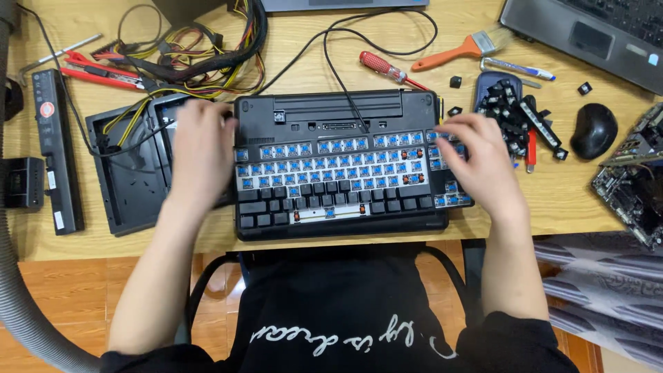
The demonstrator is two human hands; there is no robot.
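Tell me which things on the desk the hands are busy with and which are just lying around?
Busy with:
- left hand and right hand, resting on the two ends of the black keyboard
- pile of pulled-off black keycaps

Just lying around:
- red screwdriver
- orange-handled paintbrush
- black mouse
- laptop
- bundle of coloured wires
- circuit board

The black plastic laptop base [342,166] shows blue key switches on white; a red-handled screwdriver [387,69] and orange-handled brush [459,50] lie on pale wood.
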